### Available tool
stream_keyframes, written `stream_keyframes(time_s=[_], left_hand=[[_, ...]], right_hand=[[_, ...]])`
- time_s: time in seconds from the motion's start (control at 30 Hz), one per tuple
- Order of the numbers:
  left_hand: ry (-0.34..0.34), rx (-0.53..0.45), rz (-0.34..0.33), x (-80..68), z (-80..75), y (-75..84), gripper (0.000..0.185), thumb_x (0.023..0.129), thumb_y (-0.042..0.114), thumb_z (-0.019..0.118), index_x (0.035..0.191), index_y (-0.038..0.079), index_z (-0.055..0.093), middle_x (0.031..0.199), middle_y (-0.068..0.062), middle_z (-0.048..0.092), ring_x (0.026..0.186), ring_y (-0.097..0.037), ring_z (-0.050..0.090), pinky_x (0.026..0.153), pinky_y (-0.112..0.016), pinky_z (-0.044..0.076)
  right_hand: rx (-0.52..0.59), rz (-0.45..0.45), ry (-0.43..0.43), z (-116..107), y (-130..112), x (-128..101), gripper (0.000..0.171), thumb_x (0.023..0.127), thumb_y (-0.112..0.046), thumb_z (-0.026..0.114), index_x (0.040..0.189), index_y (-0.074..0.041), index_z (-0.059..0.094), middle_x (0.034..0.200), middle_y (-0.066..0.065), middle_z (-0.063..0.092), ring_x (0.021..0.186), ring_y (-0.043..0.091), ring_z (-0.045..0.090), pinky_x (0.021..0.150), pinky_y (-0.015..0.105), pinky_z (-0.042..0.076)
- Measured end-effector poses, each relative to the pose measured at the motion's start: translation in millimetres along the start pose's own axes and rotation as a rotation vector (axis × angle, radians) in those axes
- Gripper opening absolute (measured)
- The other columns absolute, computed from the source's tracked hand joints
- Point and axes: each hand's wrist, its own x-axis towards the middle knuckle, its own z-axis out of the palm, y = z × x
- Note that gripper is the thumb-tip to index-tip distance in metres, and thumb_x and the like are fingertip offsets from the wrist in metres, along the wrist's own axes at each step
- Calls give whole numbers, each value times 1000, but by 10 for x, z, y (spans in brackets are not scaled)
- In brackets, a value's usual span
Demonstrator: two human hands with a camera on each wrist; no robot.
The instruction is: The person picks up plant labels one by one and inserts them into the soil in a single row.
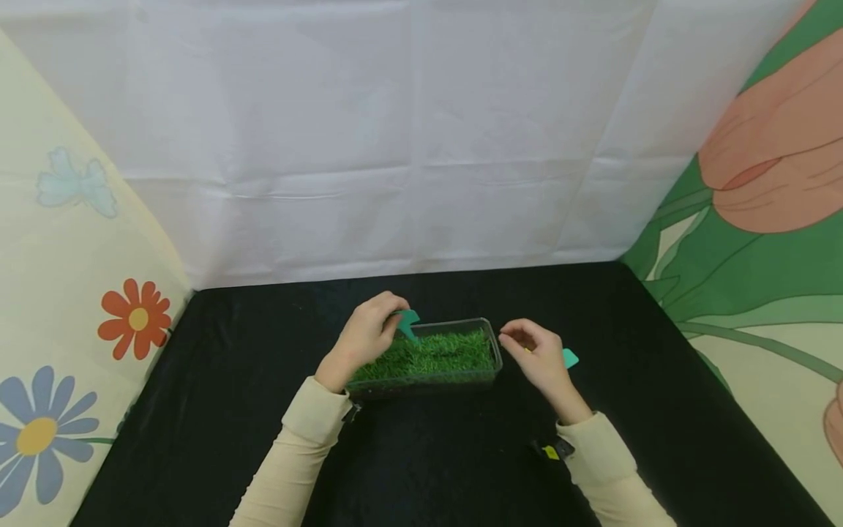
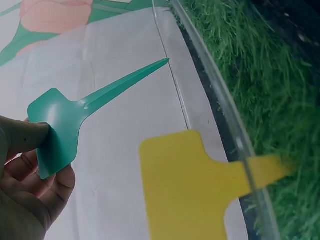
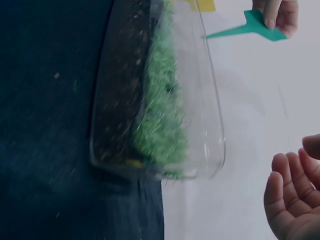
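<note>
My left hand (image 1: 362, 338) pinches the wide head of a green plant label (image 2: 57, 132) between thumb and fingers. The label's pointed stem hangs down over a clear plastic box (image 1: 428, 381) of green grass (image 1: 454, 356) growing on dark soil. In the left wrist view a yellow plant label (image 2: 182, 182) stands in the grass by the rim. My right hand (image 1: 541, 359) hovers at the box's right end, fingers loosely curled around nothing, as the right wrist view also shows.
A second green plant label (image 1: 570, 357) shows just beyond my right hand, with a bit of yellow (image 1: 527, 350) behind the fingers. Black cloth (image 1: 421, 461) covers the table. A white sheet (image 1: 408, 146) hangs behind, with flower-patterned panels on both sides.
</note>
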Motion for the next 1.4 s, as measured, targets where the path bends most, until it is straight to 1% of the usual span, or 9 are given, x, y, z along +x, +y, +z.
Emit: stream_keyframes(time_s=[0.2,0.37,0.53,0.67,0.8,0.9,1.2,1.3,1.4], left_hand=[[-23,25,-17,-35,-25,-20,15,86,-6,56,95,4,62,88,-7,58,71,-15,52,62,-28,44],[-40,43,-20,-58,-31,-40,13,87,-4,56,94,5,61,88,-6,58,70,-14,52,61,-28,44],[-75,69,-22,-69,-36,-42,13,87,-3,55,94,6,61,87,-5,59,72,-15,53,62,-28,45],[-104,112,1,-72,-35,-26,14,86,-5,56,95,5,61,87,-7,60,75,-17,56,64,-28,47],[-116,150,37,-78,-13,-9,15,85,-6,57,95,4,62,87,-7,60,76,-19,57,64,-28,48],[-120,174,53,-88,20,-11,15,85,-5,57,96,4,62,87,-7,59,76,-19,57,64,-28,48],[-125,236,79,-100,86,-12,13,86,-3,56,95,5,62,85,-6,58,76,-18,58,63,-27,49],[-131,250,79,-108,93,-14,13,86,-2,57,96,5,63,86,-6,59,77,-18,59,64,-27,49],[-133,249,80,-120,100,-20,12,86,-2,57,96,4,63,86,-6,59,77,-18,59,64,-27,49]], right_hand=[[-54,47,37,-113,54,-63,5,77,11,63,82,10,63,73,20,62,62,2,55,55,14,45],[-94,41,61,-201,245,-121,5,77,11,64,82,9,63,72,18,62,61,1,54,54,12,43],[-146,76,40,-279,521,-187,6,79,6,66,84,5,64,74,13,64,63,-1,54,55,11,44],[-204,118,19,-330,593,-239,6,81,1,66,87,3,64,78,11,64,65,2,54,57,13,45],[-218,136,5,-358,603,-268,7,82,-1,65,88,3,64,79,11,64,66,3,55,58,13,45],[-209,126,5,-366,604,-280,7,82,-1,64,88,3,64,79,11,64,66,2,55,58,14,45],[-197,101,22,-375,617,-309,7,82,-1,65,87,3,64,77,9,64,64,1,55,56,14,45],[-200,94,29,-382,565,-311,6,80,3,65,86,4,64,76,10,64,63,0,54,55,14,44],[-204,82,30,-381,418,-310,6,79,8,64,84,7,63,75,14,63,62,1,54,54,14,44]])
